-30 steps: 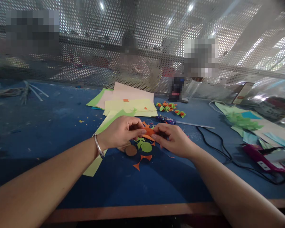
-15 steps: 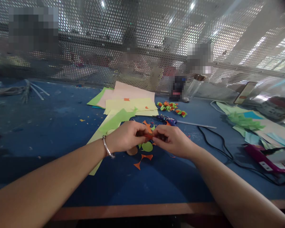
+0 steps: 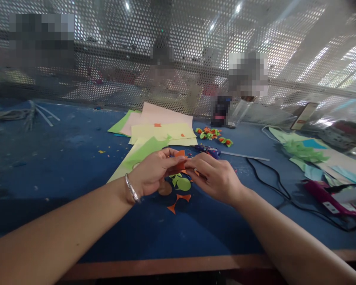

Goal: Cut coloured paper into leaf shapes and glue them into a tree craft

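My left hand (image 3: 152, 172), with a silver bracelet at the wrist, and my right hand (image 3: 213, 176) meet above the blue table (image 3: 62, 158). Both pinch a small orange paper piece (image 3: 178, 163) between their fingertips. Under the hands lie green paper circles (image 3: 182, 183), a brown disc (image 3: 165, 189) and orange paper offcuts (image 3: 178, 201).
Sheets of yellow, green and pink paper (image 3: 160, 128) lie behind my hands. A pile of folded orange-green paper bits (image 3: 213, 134), a blue-handled tool (image 3: 209, 149), a black cable (image 3: 269, 174) and a pink device (image 3: 329, 196) sit to the right. A perforated metal screen (image 3: 178, 59) backs the table.
Both hands have risen a little and shifted, with the orange paper piece folded or turned between the fingertips. The rest of the table has not changed.
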A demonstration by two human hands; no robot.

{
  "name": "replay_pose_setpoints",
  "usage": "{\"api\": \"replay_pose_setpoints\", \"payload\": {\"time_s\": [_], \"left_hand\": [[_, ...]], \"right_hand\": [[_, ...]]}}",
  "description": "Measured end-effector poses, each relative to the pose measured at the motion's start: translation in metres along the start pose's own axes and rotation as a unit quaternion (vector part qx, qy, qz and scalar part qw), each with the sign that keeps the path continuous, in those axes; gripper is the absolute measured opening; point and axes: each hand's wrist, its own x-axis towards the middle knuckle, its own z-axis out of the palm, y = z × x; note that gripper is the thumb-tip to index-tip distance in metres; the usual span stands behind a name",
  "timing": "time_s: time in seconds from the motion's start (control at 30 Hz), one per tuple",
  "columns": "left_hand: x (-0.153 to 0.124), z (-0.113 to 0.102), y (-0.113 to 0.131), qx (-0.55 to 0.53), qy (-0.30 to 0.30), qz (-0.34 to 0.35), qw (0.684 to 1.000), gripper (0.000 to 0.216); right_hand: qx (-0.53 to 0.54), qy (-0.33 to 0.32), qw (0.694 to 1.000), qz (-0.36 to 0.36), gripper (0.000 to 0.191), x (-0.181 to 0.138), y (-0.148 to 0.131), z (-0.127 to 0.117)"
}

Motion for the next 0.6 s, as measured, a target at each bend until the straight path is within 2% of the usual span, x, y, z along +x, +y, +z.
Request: {"api": "replay_pose_setpoints", "payload": {"time_s": [0.17, 0.37, 0.6], "left_hand": [[-0.008, 0.006, -0.002, -0.021, -0.024, -0.025, 0.999, 0.023], [-0.002, 0.003, -0.009, 0.018, -0.056, 0.031, 0.998, 0.009], [0.000, 0.004, -0.015, 0.045, -0.077, 0.055, 0.994, 0.016]], "right_hand": [[0.029, 0.022, 0.999, 0.005, 0.012, -0.002, -0.001, 0.003], [0.154, 0.038, 0.982, 0.100, 0.006, 0.000, -0.002, 0.005], [0.158, 0.060, 0.973, 0.158, 0.005, 0.003, -0.002, 0.003]]}}
